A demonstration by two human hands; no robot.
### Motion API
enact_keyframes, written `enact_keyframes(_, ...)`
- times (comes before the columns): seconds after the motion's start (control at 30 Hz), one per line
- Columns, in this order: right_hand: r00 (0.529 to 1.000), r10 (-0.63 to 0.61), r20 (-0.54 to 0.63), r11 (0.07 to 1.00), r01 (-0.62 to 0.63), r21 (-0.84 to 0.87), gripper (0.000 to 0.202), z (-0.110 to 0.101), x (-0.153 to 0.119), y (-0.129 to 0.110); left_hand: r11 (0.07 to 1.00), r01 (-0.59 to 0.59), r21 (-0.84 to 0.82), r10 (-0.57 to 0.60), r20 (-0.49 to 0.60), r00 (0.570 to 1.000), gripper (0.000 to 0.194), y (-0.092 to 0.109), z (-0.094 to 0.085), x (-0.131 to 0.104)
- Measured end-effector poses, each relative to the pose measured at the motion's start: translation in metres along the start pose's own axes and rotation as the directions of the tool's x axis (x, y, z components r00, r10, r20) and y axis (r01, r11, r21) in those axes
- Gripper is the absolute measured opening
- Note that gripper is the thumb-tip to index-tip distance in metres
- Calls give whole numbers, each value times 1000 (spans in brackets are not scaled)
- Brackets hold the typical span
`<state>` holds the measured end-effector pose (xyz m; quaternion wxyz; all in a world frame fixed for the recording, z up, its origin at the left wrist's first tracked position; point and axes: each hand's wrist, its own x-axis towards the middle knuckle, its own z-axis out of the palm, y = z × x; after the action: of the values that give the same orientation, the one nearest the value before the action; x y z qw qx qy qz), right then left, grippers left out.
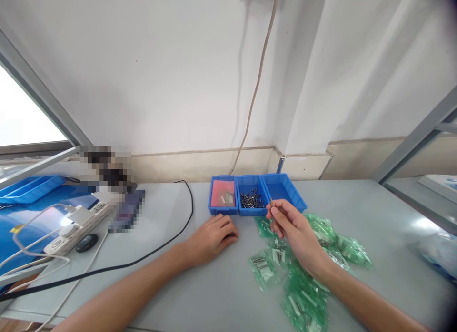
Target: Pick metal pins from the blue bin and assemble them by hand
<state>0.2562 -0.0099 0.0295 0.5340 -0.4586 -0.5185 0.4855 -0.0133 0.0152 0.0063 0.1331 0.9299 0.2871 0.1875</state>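
My left hand (216, 237) rests palm down on the grey table, fingers loosely bent, with nothing visible in it. It lies just in front of a blue bin (223, 210) holding a pink sheet and a small clear bag of parts. Raised near the other bins, my right hand (289, 222) pinches a small, thin, brass-coloured piece (271, 201) between thumb and forefinger; its exact kind is too small to tell. Dark metal screw-like parts (252, 199) fill the middle blue bin. Below and around the right hand lie several green plastic bags (303, 298) with metal parts inside.
The right blue bin (282, 189) stands beside the middle one, against the back of the table. A black cable (160, 249) crosses the left side. Further left are a power strip (78, 227), a black mouse (86, 242) and a blue tray (32, 189).
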Motion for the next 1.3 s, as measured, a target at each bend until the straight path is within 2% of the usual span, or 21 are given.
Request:
enact_keyframes(0.47, 1000, 9, -1, 1000, -9, 25, 28, -1, 0, 3, 1000, -4, 6, 4, -2, 1000, 19, -1, 1, 0)
enact_keyframes(1.3, 999, 41, 6, 999, -41, -25, 37, 0, -1, -3, 1000, 5, -2, -5, 14, 1000, 15, 0, 0, 0)
